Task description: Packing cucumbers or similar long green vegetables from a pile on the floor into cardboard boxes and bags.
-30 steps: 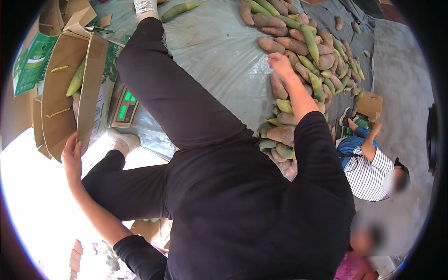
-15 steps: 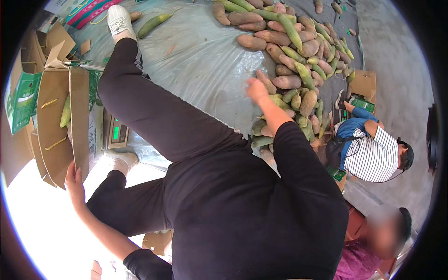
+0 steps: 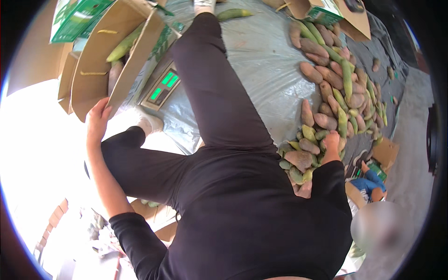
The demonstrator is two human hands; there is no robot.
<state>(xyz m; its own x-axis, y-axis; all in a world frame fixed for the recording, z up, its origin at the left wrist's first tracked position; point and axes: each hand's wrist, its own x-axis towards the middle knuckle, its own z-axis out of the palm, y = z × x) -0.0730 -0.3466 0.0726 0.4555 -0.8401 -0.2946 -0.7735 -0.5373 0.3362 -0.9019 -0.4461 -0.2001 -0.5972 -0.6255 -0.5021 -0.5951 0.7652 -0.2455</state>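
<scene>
Left hand (image 3: pixel 98 119), left of frame, has its fingers closed on the lower edge of a stiff brown cardboard box (image 3: pixel 91 86), upper left, its far end cut off. Right hand (image 3: pixel 332 140), right of centre, is down among heaped vegetables (image 3: pixel 329 77), oblong, green and dusty reddish-brown, beside wrinkled plastic sheeting (image 3: pixel 259 60); its fingers are unclear, so any hold cannot be told; earlier it was at the heap's left edge

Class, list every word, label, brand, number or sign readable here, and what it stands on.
No text is readable.
Digital scale: lit green digits, too blurred.
Green carton, upper left: pale print, too small.
Green-sided carton, top right: markings too small.
Open cardboard carton at the left hand: green outer print, too blurred.
</scene>
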